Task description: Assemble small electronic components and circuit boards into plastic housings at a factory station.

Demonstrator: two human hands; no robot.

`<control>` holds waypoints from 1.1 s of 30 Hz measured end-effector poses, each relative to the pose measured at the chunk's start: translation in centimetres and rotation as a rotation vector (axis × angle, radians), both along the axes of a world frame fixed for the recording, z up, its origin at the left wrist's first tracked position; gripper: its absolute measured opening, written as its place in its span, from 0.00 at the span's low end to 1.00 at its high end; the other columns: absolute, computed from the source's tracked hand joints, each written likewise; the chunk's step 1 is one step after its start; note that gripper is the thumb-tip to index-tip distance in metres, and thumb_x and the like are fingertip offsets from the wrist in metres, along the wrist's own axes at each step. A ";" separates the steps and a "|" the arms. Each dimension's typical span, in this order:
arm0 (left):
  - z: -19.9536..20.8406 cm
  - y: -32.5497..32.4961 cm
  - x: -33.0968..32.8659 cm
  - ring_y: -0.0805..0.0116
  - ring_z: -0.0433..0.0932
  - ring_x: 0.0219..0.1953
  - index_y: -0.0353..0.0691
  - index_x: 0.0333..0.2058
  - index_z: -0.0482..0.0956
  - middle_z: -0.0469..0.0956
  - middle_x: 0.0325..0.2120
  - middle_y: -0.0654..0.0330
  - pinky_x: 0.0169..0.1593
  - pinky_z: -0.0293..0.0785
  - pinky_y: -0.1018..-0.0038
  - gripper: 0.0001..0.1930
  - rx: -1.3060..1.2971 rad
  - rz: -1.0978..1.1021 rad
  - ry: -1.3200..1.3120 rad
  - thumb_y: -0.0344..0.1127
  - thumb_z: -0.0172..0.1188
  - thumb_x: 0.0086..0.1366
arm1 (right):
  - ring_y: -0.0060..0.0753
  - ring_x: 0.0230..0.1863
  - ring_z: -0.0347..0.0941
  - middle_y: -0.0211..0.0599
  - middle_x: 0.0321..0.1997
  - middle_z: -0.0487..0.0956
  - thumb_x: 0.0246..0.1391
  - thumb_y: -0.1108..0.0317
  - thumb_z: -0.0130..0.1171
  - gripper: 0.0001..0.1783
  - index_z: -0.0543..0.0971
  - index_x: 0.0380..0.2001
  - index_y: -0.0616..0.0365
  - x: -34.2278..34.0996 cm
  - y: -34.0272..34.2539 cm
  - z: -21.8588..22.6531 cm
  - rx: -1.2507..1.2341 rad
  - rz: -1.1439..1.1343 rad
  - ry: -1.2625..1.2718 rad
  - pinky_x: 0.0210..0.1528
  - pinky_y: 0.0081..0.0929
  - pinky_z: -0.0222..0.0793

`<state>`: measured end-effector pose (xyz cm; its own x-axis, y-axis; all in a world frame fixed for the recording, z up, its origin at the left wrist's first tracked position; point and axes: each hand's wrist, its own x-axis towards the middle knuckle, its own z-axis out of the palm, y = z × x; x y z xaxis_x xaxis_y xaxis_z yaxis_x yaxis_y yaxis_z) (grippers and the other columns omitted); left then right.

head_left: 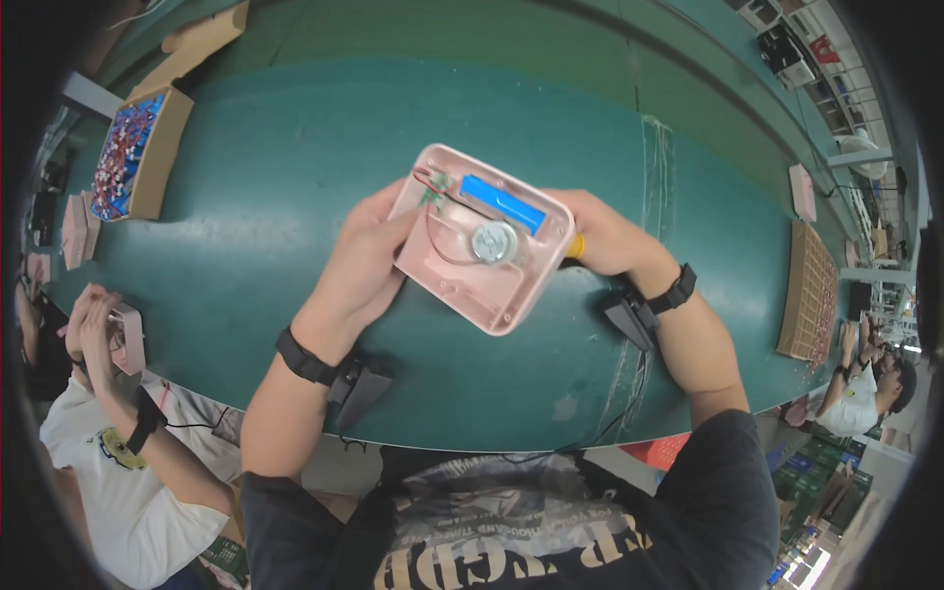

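Observation:
Above the green table, a pale pink plastic housing (467, 285) is held tilted, its hollow side facing up. Inside it lie a blue cylindrical battery (502, 205), a round silver motor (493, 242) and a small green circuit board (436, 189) with thin red wires. My left hand (366, 251) is closed on the housing's left side, the thumb at its rim. At the right end my right hand (608, 236) grips the housing, its fingertips partly hidden behind it. A small yellow piece (575, 246) shows between that hand and the housing; its kind is unclear.
A cardboard box (162, 162) full of blue batteries with red wires stands far left. On the right is a divided cardboard tray (809, 295). Dark devices (360, 391) hang from my wrist straps. At left, another person's hands (95, 324) hold a similar pink housing (128, 339).

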<state>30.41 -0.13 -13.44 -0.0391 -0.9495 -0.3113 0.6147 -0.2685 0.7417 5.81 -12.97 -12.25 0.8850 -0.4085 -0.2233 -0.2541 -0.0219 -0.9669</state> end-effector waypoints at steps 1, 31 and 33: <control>-0.2 0.0 0.4 0.68 0.81 0.53 0.29 0.62 0.70 0.79 0.54 0.54 0.57 0.78 0.71 0.20 -0.011 0.014 0.024 0.29 0.51 0.76 | 0.14 0.35 0.74 0.24 0.34 0.82 0.66 0.67 0.60 0.12 0.80 0.49 0.63 0.1 -0.1 0.2 0.015 -0.006 0.004 0.39 0.18 0.71; -0.4 0.4 0.2 0.66 0.80 0.56 0.29 0.64 0.69 0.78 0.56 0.53 0.59 0.77 0.69 0.21 -0.046 0.054 -0.003 0.28 0.47 0.76 | 0.28 0.50 0.78 0.35 0.51 0.82 0.69 0.62 0.56 0.22 0.76 0.61 0.64 -0.7 -0.9 -1.0 0.596 0.002 -0.336 0.56 0.28 0.74; -0.3 0.3 0.1 0.67 0.80 0.56 0.30 0.64 0.69 0.79 0.56 0.53 0.59 0.77 0.70 0.20 -0.043 0.070 -0.040 0.29 0.48 0.76 | 0.34 0.52 0.81 0.41 0.53 0.82 0.72 0.61 0.55 0.22 0.75 0.61 0.65 -1.0 -1.2 -1.0 0.603 0.058 -0.417 0.60 0.32 0.76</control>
